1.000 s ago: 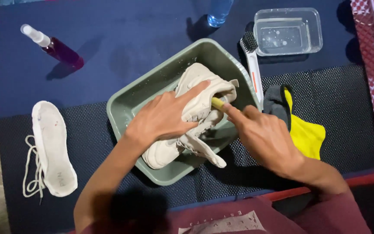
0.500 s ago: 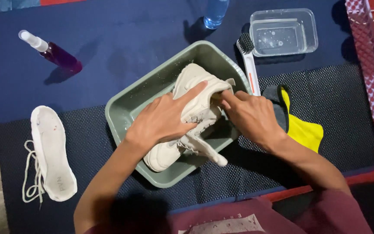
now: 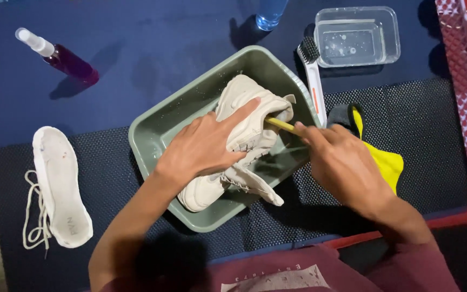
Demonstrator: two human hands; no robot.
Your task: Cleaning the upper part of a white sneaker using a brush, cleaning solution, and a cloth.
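Left hand (image 3: 201,151) pressing pale, unlaced shoe (image 3: 241,135), tongue loose

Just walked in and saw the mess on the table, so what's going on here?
A person is working on a pale shoe that lies in a green tub. The left hand presses the shoe down, while the right hand pokes a thin yellow handle into its opening; the handle's tip is hidden inside. Beside the tub lie a white brush, a yellow and grey cloth, a clear tray and a spray bottle. The insole and laces lie off to the left.
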